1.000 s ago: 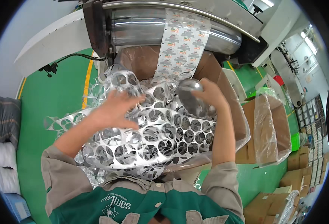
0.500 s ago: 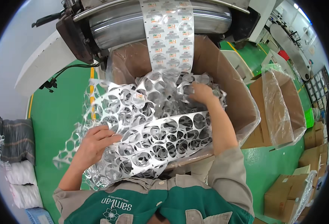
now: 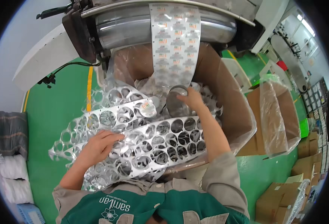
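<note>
A silver foil strip punched full of round holes (image 3: 160, 145) lies folded in heaps across a big cardboard box (image 3: 239, 112). My left hand (image 3: 99, 145) presses flat on the punched foil at the box's near left, fingers spread. My right hand (image 3: 190, 99) reaches deeper into the box and grips a shiny round foil piece (image 3: 175, 100). Over the box a printed foil web (image 3: 175, 41) hangs down from a steel roller (image 3: 134, 26) on the machine. A single printed round lid (image 3: 147, 108) rests on the punched strip.
A second cardboard box lined with clear plastic (image 3: 280, 112) stands to the right. Several smaller cartons (image 3: 284, 198) sit at the lower right on the green floor (image 3: 45, 123). White bundles (image 3: 11, 175) lie at the far left. A black cable (image 3: 60, 72) dangles from the machine.
My left hand has slid down and left across the punched foil, flattening it. My right hand has stayed deep in the box and now grips the shiny round piece. The view moved closer.
</note>
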Demonstrator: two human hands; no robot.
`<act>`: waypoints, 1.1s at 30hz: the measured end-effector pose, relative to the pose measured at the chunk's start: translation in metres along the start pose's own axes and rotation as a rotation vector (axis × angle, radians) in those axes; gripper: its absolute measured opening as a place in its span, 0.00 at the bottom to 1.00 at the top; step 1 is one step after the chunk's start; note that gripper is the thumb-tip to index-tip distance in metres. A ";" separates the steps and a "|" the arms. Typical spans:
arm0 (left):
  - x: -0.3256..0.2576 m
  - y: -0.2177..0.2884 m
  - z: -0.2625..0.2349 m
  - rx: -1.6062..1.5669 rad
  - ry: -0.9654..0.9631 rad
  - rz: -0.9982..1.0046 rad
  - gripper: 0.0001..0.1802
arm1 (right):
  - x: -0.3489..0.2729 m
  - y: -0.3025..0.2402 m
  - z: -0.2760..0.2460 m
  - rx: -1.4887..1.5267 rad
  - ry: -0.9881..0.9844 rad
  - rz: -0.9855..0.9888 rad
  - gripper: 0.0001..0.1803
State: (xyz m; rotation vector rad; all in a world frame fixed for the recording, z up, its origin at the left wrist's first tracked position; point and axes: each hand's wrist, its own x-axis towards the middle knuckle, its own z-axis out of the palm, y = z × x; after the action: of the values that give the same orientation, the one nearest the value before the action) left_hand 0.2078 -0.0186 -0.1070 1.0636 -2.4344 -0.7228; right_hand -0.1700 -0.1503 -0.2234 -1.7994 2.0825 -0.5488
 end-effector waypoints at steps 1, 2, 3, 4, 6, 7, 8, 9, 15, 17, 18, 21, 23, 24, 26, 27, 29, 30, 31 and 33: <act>0.001 0.001 -0.002 -0.015 0.039 0.002 0.19 | -0.004 -0.003 -0.010 -0.075 -0.035 -0.089 0.30; 0.003 0.001 -0.002 -0.031 0.081 -0.003 0.18 | -0.006 -0.010 -0.023 -0.151 -0.078 -0.181 0.30; 0.009 0.000 0.000 -0.055 0.165 0.028 0.16 | -0.007 -0.016 -0.040 -0.155 -0.121 -0.238 0.29; 0.012 -0.005 0.003 -0.050 0.179 0.046 0.15 | -0.009 -0.023 -0.060 -0.156 -0.167 -0.297 0.28; 0.016 -0.020 0.017 -0.031 0.208 0.053 0.13 | -0.016 -0.058 -0.110 0.097 -0.361 -0.231 0.20; 0.021 -0.027 0.025 -0.028 0.251 0.083 0.10 | -0.017 -0.046 -0.118 0.507 -0.346 -0.203 0.18; 0.022 -0.027 0.026 -0.025 0.246 0.082 0.10 | -0.014 -0.036 -0.116 0.928 -0.331 -0.173 0.15; 0.023 -0.028 0.027 -0.023 0.242 0.081 0.09 | -0.009 -0.034 -0.101 1.289 -0.241 -0.174 0.16; 0.024 -0.025 0.019 0.015 0.204 0.168 0.11 | 0.020 0.114 0.037 0.024 -0.018 0.333 0.47; 0.021 -0.022 0.012 0.010 0.200 0.170 0.11 | 0.006 0.064 0.008 -0.049 -0.241 0.207 0.46; 0.023 -0.019 0.008 -0.001 0.184 0.186 0.11 | -0.001 0.042 -0.012 -0.080 -0.344 0.161 0.45; 0.033 -0.009 0.005 0.002 0.206 0.182 0.09 | -0.007 0.003 -0.070 -0.092 -0.065 -0.127 0.31; 0.035 -0.006 0.004 0.033 0.215 0.203 0.07 | -0.024 -0.041 -0.120 0.257 0.069 -0.143 0.20; 0.035 -0.006 0.005 0.048 0.210 0.193 0.07 | -0.028 -0.054 -0.137 0.464 0.031 -0.063 0.18; 0.033 -0.006 0.008 0.075 0.196 0.186 0.06 | -0.033 -0.068 -0.129 1.262 -0.027 -0.229 0.16; 0.033 -0.006 0.009 0.073 0.211 0.183 0.06 | -0.030 -0.068 -0.108 1.476 -0.136 -0.189 0.17; 0.031 0.005 -0.003 0.050 0.188 0.132 0.06 | -0.014 -0.044 -0.040 1.516 -0.341 -0.061 0.21; 0.031 0.007 -0.006 0.027 0.168 0.100 0.06 | -0.006 -0.024 -0.004 1.340 -0.433 0.036 0.25; 0.025 0.003 -0.007 0.061 0.184 0.035 0.05 | 0.003 -0.003 0.022 0.704 -0.327 0.069 0.29; 0.007 -0.002 -0.007 -0.032 0.171 -0.125 0.04 | 0.011 0.017 0.032 0.043 -0.199 0.102 0.34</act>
State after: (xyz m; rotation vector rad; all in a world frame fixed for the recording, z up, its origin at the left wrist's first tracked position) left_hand 0.2079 -0.0273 -0.1017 1.2210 -2.2218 -0.6778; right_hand -0.1712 -0.1613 -0.2594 -1.6412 1.9978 -0.3682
